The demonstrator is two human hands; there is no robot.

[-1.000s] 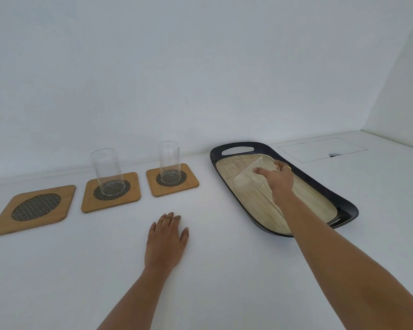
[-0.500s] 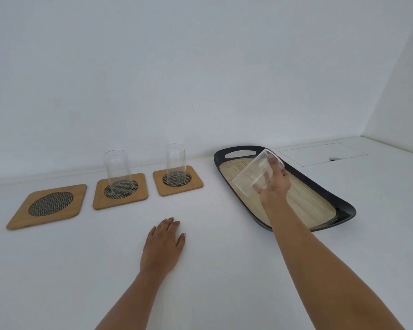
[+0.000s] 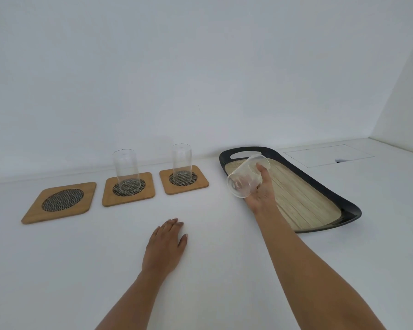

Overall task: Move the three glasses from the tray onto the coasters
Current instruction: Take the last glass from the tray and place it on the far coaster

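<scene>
A clear tilted drinking glass (image 3: 246, 178) was gripped by the right hand (image 3: 262, 194) above the black bamboo-lined tray's (image 3: 324, 186) left edge, w/ the left hand (image 3: 165, 246) laid flat, fingers together.

walls (image 3: 200, 67): plain white, meeting at a right corner; counter (image 3: 57, 270): white; hatch (image 3: 329, 155): flush rectangular panel; light: even

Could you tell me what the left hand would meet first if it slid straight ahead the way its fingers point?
Probably the right coaster and the glass standing on it. The left hand lies flat, fingers aimed slightly rightward toward it, though depth is uncertain.
</scene>
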